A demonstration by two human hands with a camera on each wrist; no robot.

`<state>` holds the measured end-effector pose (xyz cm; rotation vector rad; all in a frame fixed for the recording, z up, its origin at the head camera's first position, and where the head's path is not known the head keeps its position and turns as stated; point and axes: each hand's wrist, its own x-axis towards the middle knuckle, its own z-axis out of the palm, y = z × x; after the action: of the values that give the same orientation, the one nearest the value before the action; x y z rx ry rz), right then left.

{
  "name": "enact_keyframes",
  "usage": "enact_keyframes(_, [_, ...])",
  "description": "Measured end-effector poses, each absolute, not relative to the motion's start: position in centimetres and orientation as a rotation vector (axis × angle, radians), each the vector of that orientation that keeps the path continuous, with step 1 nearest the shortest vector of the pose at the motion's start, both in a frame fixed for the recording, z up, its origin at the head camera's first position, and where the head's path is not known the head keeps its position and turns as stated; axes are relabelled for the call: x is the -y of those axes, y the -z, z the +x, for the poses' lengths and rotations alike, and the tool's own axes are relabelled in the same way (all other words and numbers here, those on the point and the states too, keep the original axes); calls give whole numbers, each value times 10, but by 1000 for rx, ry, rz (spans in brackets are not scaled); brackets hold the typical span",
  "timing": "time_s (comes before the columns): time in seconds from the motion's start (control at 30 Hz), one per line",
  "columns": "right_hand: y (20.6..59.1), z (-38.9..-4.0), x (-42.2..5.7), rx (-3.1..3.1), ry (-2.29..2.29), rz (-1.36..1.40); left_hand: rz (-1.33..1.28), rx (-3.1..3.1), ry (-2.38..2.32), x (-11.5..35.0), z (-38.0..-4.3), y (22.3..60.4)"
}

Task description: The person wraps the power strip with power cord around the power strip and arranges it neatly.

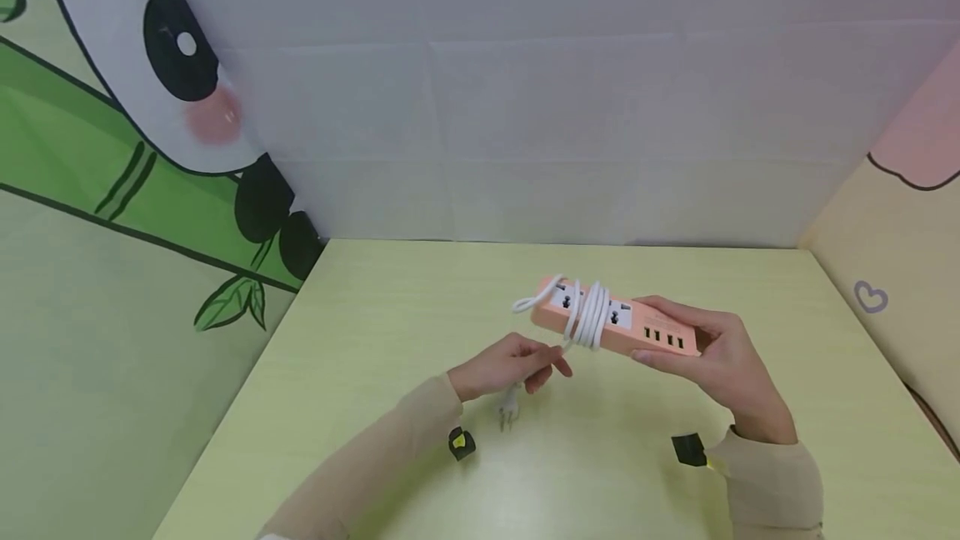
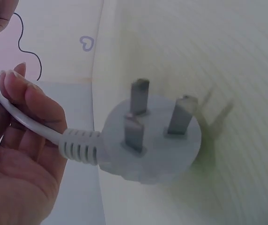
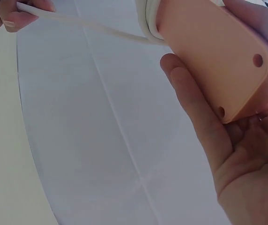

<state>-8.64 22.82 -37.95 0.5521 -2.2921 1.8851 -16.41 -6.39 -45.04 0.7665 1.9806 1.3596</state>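
Observation:
A pink power strip (image 1: 630, 323) with white socket faces and several USB ports is held up off the table by my right hand (image 1: 731, 361), which grips its right end between thumb and fingers. White cord (image 1: 592, 315) is wound in several turns round the strip's left half, with a small loop sticking out at the far left end. Below the strip, my left hand (image 1: 517, 363) pinches the cord near its free end. From that hand hangs a white three-pin plug (image 2: 150, 138), its metal prongs bare. In the right wrist view the cord runs taut from strip to left fingers.
A pale yellow-green table (image 1: 405, 298) lies beneath both hands. Behind it stands a whitish wall covering (image 1: 525, 140), with cartoon-printed panels at left and right. Black tags (image 1: 688, 450) with yellow bits sit beside each wrist.

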Motion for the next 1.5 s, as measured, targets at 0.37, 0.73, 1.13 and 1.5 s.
enact_keyframes(0.37, [375,-82,-224,2324,-1823,475,785,-2026,-1351,69,-141,439])
enact_keyframes(0.73, [374,-82,-224,2356,-1745,479,810,-2020,-1386,73,-127,425])
enact_keyframes(1.13, [374,-81,-225,2360,-1741,465,808,-2059,-1388,73,-119,414])
enact_keyframes(1.5, [377,-87,-226,2382,-1721,449,780,-2093,-1404,68,-119,409])
